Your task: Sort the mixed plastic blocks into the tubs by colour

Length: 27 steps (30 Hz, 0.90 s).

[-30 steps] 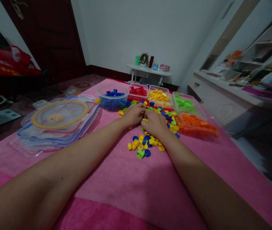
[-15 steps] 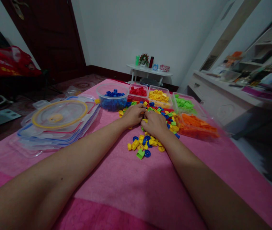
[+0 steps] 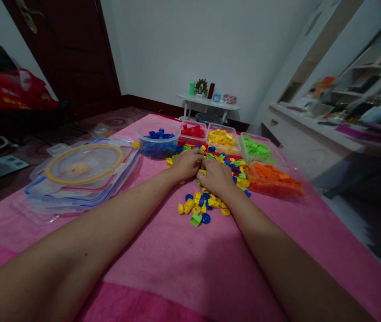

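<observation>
My left hand (image 3: pixel 187 164) and my right hand (image 3: pixel 216 175) meet over a mixed pile of plastic building blocks (image 3: pixel 239 172). The fingers of both are curled and their tips nearly touch. Whatever is between the fingertips is hidden by the hands. Nearer to me lies a small cluster of yellow blocks (image 3: pixel 189 205), with a green block (image 3: pixel 196 219) and a blue wheel (image 3: pixel 206 218) at its front. Behind the hands stand a round tub of blue blocks (image 3: pixel 158 145) and boxes of red blocks (image 3: pixel 193 131), yellow blocks (image 3: pixel 221 137), green blocks (image 3: pixel 257 148) and orange blocks (image 3: pixel 272 172).
Stacked clear lids (image 3: pixel 83 183) lie on the left of the pink-covered table (image 3: pixel 163 268). A white side table (image 3: pixel 207 101) with small items stands by the far wall. A pale cabinet (image 3: pixel 297 134) is on the right, a red bag (image 3: pixel 20 91) at far left.
The view has shifted slightly, so the table and lids appear a little lower. My hands stay together over the pile, with hardly any movement of the fingers.
</observation>
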Each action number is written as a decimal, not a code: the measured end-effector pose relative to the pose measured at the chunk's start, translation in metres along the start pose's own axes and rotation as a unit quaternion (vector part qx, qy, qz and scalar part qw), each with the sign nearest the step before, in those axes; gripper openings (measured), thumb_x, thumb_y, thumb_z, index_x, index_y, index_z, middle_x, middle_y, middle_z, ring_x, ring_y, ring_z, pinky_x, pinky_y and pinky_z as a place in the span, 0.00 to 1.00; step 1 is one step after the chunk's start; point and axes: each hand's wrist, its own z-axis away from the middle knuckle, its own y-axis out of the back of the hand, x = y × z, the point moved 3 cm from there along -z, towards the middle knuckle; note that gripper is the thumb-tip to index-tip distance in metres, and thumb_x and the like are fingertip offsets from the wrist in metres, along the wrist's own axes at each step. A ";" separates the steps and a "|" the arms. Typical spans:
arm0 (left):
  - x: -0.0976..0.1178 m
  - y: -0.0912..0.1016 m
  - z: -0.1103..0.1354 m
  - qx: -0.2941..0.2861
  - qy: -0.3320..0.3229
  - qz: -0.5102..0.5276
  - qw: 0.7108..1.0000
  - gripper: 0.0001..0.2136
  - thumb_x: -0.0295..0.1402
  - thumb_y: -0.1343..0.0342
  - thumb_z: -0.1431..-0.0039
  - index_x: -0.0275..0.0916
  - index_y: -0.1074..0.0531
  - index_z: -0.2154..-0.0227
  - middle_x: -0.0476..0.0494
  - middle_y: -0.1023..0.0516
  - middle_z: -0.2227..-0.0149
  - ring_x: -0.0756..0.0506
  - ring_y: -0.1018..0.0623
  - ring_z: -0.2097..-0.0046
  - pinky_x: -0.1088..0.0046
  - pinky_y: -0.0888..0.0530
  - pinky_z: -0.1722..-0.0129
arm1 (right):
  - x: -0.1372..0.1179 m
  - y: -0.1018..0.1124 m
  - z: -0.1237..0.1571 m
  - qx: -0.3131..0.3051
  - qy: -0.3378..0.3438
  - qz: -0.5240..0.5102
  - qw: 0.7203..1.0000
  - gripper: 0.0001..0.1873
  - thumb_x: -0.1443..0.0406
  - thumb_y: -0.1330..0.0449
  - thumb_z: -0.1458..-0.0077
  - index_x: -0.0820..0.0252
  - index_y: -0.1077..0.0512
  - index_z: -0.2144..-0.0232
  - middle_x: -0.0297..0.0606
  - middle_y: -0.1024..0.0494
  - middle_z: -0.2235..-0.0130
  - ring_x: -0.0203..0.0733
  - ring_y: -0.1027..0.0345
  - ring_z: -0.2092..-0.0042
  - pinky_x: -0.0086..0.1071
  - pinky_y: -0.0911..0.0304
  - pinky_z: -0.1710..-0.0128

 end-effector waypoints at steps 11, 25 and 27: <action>0.000 0.001 -0.001 -0.005 0.006 0.006 1.000 0.11 0.25 0.51 0.48 0.38 0.24 0.66 0.43 0.26 0.58 0.45 0.26 0.55 0.70 0.30 0.55 | 0.001 -0.001 -0.001 0.003 -0.003 -0.003 1.000 0.20 0.60 0.51 0.46 0.61 0.30 0.54 0.47 0.26 0.56 0.50 0.30 0.56 0.37 0.37 0.59; 0.001 0.001 -0.001 -0.011 0.011 0.003 1.000 0.12 0.25 0.51 0.48 0.38 0.24 0.65 0.42 0.26 0.57 0.46 0.26 0.55 0.70 0.30 0.55 | 0.000 0.001 0.000 -0.001 0.002 -0.007 1.000 0.19 0.61 0.51 0.46 0.62 0.30 0.55 0.47 0.26 0.56 0.50 0.30 0.56 0.37 0.37 0.60; 0.001 0.001 -0.001 -0.014 0.013 0.002 1.000 0.12 0.25 0.51 0.48 0.37 0.24 0.64 0.42 0.26 0.57 0.45 0.26 0.55 0.70 0.30 0.55 | 0.000 0.002 0.000 0.002 0.004 -0.007 1.000 0.19 0.61 0.51 0.46 0.62 0.29 0.56 0.47 0.25 0.57 0.50 0.30 0.57 0.36 0.37 0.61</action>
